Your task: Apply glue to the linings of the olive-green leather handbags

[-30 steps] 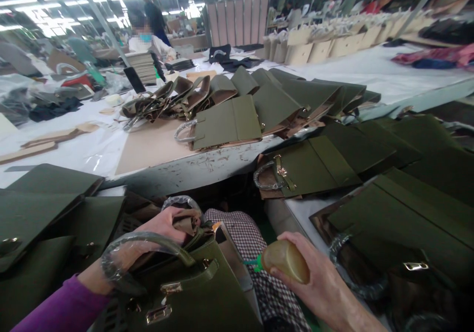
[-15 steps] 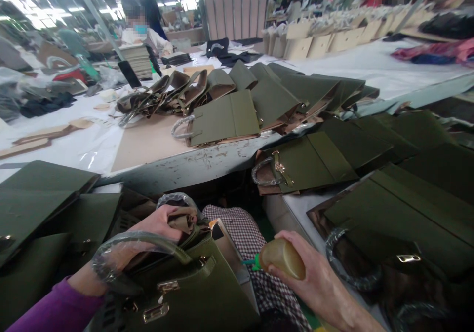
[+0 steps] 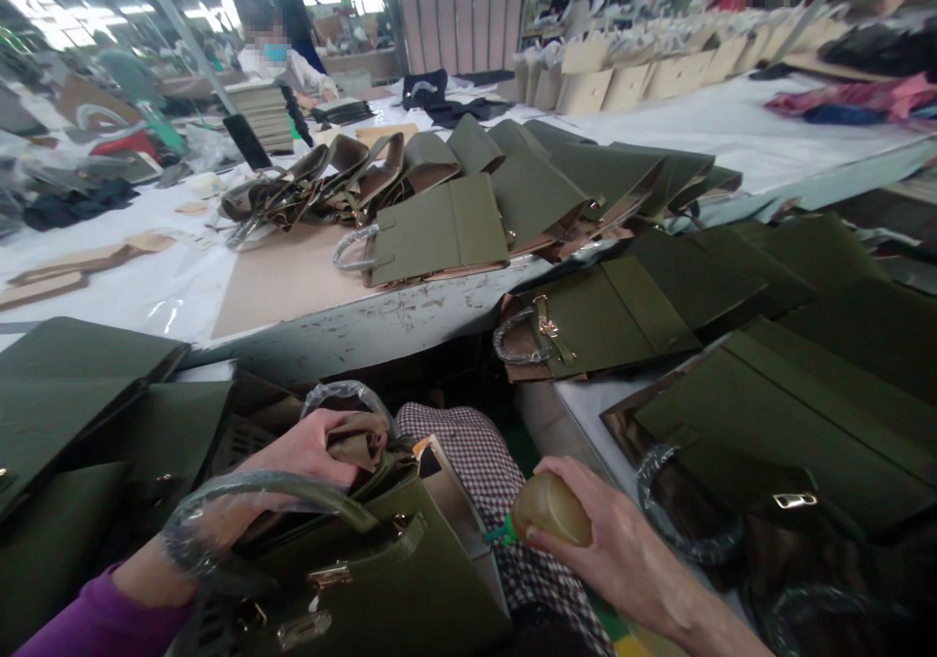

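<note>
An olive green handbag (image 3: 381, 579) with gold clasps and a plastic-wrapped handle (image 3: 241, 501) stands open on my lap. My left hand (image 3: 304, 452) reaches through the handle and grips a folded brown piece of the bag's lining (image 3: 358, 439) at the bag's mouth. My right hand (image 3: 615, 545) holds a small amber glue bottle (image 3: 550, 509) with a green nozzle (image 3: 496, 534), pointed left at the bag's open edge.
Several flat olive bags lie on the white table (image 3: 168, 291), with more olive bags at the right (image 3: 768, 384) and at the left (image 3: 80, 384). A tan board (image 3: 285, 281) lies ahead. A person in a mask (image 3: 274, 57) sits across the room. My checked trousers (image 3: 468, 452) show below.
My right hand and the glue bottle have drifted slightly left and down toward the bag. The view has tilted a little; my left hand keeps its hold.
</note>
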`<state>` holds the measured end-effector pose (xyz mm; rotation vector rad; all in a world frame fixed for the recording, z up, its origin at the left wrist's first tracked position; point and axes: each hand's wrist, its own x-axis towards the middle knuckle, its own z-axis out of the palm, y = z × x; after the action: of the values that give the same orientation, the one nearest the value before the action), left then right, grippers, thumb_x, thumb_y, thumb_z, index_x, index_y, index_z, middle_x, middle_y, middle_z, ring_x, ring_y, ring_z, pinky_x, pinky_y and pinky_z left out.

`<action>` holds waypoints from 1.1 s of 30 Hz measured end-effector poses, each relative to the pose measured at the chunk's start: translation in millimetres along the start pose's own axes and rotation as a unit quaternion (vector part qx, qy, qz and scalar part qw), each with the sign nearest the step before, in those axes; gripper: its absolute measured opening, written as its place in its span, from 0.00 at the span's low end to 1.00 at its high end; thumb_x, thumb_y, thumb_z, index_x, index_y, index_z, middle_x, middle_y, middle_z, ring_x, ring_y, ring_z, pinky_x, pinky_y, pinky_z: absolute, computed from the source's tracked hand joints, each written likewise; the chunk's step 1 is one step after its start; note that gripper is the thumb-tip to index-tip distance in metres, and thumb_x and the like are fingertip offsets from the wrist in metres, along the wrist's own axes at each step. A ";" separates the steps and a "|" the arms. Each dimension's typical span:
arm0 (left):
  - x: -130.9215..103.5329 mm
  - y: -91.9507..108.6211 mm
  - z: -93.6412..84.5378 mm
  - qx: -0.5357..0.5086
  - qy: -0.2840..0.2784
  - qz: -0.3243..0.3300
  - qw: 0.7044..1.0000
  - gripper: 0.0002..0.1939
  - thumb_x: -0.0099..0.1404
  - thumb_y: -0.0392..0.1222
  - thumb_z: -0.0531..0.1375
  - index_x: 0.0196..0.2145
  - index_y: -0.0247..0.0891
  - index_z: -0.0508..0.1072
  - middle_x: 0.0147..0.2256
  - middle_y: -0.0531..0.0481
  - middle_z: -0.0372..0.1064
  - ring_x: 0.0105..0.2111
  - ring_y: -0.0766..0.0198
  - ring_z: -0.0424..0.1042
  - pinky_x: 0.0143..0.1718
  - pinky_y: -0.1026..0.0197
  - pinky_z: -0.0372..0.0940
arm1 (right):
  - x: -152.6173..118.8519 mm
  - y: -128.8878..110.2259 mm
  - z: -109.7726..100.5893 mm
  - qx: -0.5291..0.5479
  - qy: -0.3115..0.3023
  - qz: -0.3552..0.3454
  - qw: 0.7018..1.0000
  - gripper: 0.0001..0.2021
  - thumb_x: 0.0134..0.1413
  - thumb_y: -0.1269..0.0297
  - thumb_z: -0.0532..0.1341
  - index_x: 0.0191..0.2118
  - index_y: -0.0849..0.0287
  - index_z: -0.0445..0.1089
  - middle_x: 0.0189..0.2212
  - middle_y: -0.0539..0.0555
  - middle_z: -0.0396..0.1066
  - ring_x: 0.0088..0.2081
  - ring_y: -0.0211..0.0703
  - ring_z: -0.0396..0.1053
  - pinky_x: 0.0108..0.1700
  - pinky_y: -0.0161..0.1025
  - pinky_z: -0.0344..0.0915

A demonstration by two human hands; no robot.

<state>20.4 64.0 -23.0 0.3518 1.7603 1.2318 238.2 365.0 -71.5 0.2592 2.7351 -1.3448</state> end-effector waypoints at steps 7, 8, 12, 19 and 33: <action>-18.7 15.1 17.5 0.034 -0.031 -0.015 0.999 0.16 0.48 0.30 0.66 0.38 0.36 0.77 0.33 0.55 0.74 0.33 0.64 0.69 0.34 0.65 0.62 | 19.2 -12.7 -12.6 -0.001 -0.038 0.051 0.998 0.18 0.53 0.64 0.70 0.50 0.54 0.71 0.45 0.54 0.79 0.45 0.54 0.77 0.50 0.49 0.71; -21.8 17.1 19.5 0.046 -0.039 -0.009 0.998 0.16 0.49 0.30 0.66 0.38 0.36 0.77 0.33 0.55 0.74 0.33 0.64 0.68 0.34 0.65 0.61 | 22.3 -12.6 -14.3 0.002 -0.046 0.060 0.997 0.15 0.53 0.64 0.69 0.47 0.53 0.72 0.42 0.52 0.79 0.43 0.53 0.77 0.46 0.47 0.71; -35.1 29.1 30.4 0.055 -0.010 -0.012 0.998 0.13 0.50 0.32 0.65 0.36 0.37 0.77 0.32 0.56 0.74 0.32 0.64 0.68 0.34 0.65 0.61 | 30.3 -4.3 -16.9 0.022 -0.072 0.109 0.991 0.13 0.51 0.57 0.68 0.42 0.54 0.73 0.34 0.50 0.78 0.36 0.51 0.75 0.38 0.44 0.68; -51.9 41.4 44.7 0.036 0.022 -0.046 0.998 0.12 0.50 0.32 0.65 0.35 0.38 0.78 0.33 0.57 0.75 0.35 0.63 0.71 0.36 0.66 0.64 | 26.4 8.9 -9.0 0.052 -0.060 0.150 0.986 0.24 0.51 0.53 0.65 0.52 0.57 0.71 0.41 0.56 0.78 0.42 0.56 0.75 0.45 0.49 0.67; -82.4 9.9 48.8 0.308 0.091 0.277 0.906 0.05 0.67 0.35 0.62 0.38 0.46 0.72 0.35 0.61 0.76 0.34 0.71 0.76 0.40 0.74 0.66 | 10.8 22.3 -29.7 0.236 -0.050 0.208 0.948 0.29 0.54 0.40 0.64 0.53 0.57 0.70 0.31 0.50 0.70 0.26 0.41 0.63 0.23 0.35 0.59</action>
<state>100.8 41.9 25.0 1.2076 2.2860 1.0631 231.8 403.0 -72.3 0.7266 2.0745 -1.7839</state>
